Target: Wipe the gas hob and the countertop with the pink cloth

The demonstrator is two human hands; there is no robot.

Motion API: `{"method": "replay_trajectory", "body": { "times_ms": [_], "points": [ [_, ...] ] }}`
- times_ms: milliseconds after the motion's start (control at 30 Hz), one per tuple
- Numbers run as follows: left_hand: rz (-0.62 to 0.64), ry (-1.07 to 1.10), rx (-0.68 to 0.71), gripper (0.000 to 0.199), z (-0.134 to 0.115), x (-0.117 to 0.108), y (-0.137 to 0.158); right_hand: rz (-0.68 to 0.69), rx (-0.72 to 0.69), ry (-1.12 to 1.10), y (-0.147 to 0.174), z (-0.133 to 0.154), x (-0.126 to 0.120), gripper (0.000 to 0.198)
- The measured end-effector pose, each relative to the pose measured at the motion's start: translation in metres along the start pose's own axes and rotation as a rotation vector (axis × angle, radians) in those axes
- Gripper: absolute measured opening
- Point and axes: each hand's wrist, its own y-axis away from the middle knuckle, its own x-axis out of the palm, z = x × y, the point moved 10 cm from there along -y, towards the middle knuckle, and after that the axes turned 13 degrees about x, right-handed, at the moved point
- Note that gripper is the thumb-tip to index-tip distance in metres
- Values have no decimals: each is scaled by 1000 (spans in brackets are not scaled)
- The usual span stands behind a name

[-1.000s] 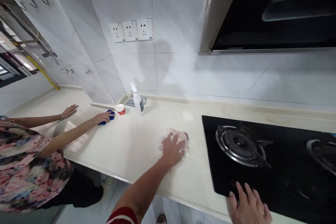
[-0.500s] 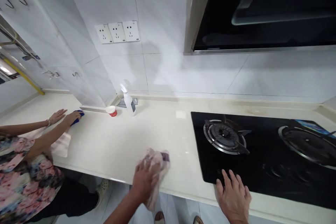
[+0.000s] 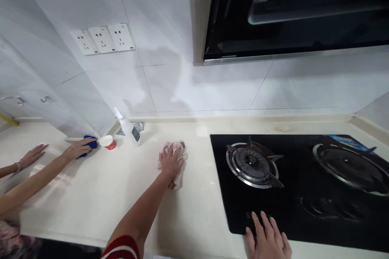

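My left hand (image 3: 170, 162) presses a crumpled pale pink cloth (image 3: 179, 178) down on the cream countertop (image 3: 127, 194), left of the stove. The fingers lie over the cloth, which bunches out around them. My right hand (image 3: 269, 238) rests at the front edge of the black gas stove (image 3: 291, 210), fingers spread over the glass, holding nothing. Behind and left of the cloth stands a white spray bottle (image 3: 129, 129). Beside it is a small white and red tub (image 3: 108, 142).
At the left, another person's hand (image 3: 77, 148) holds a blue cloth (image 3: 90, 142) on the counter; their other hand (image 3: 33, 156) lies flat. Two burners with pan supports (image 3: 252, 162) rise from the stove. A range hood (image 3: 291, 20) overhangs it. Wall sockets (image 3: 103, 39) sit behind.
My left hand has pushed the cloth from the counter's front edge toward the wall. My right hand stays by the stove's edge. The co-worker's blue cloth has come nearer the tub.
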Motion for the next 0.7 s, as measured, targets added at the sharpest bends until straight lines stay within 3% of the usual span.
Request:
{"method": "replay_trajectory", "body": {
  "times_ms": [167,300,467,700],
  "points": [
    [-6,85,88,54,-50,24,-61,27,-4,34,0,-3,5,60],
    [-16,162,204,49,-103,32,-62,23,-5,41,-3,0,2,57],
    [-29,256,392,44,-169,26,10,45,17,32,-4,0,2,56],
    [-57,347,537,46,-200,7,151,45,40,46,-4,-2,4,56]
  ]
}}
